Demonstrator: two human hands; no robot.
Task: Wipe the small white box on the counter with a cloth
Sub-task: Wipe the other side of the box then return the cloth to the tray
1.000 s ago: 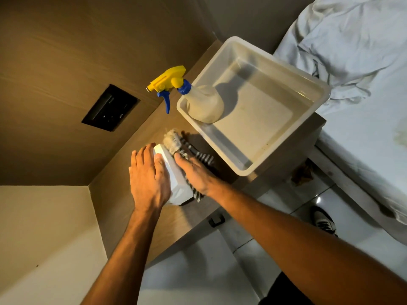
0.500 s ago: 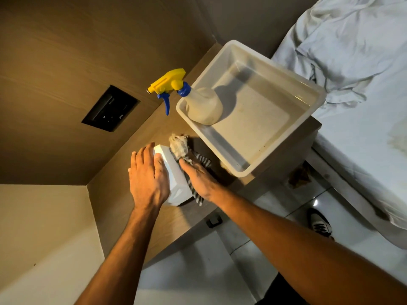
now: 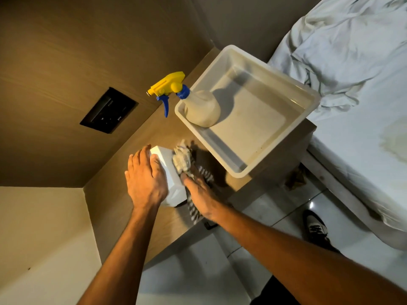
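A small white box [image 3: 170, 172] stands on the wooden counter [image 3: 110, 208]. My left hand [image 3: 144, 179] lies flat over the box's left side and top, holding it still. My right hand [image 3: 201, 195] grips a striped cloth [image 3: 182, 159] and presses its bunched pale end against the box's right face near the far top corner. The striped tail of the cloth hangs down under my right palm. Most of the box's left side is hidden by my left hand.
A white plastic tub [image 3: 246, 111] sits on the counter just beyond the box, with a yellow-and-blue spray bottle [image 3: 187, 100] leaning in its near-left corner. A black wall panel [image 3: 109, 110] is at left. A bed with rumpled sheets [image 3: 356, 73] fills the right; a shoe [image 3: 315, 227] rests on the tiled floor.
The bunched end of the cloth has slid along the box's right face, towards its far end. My left hand has stayed on the box.
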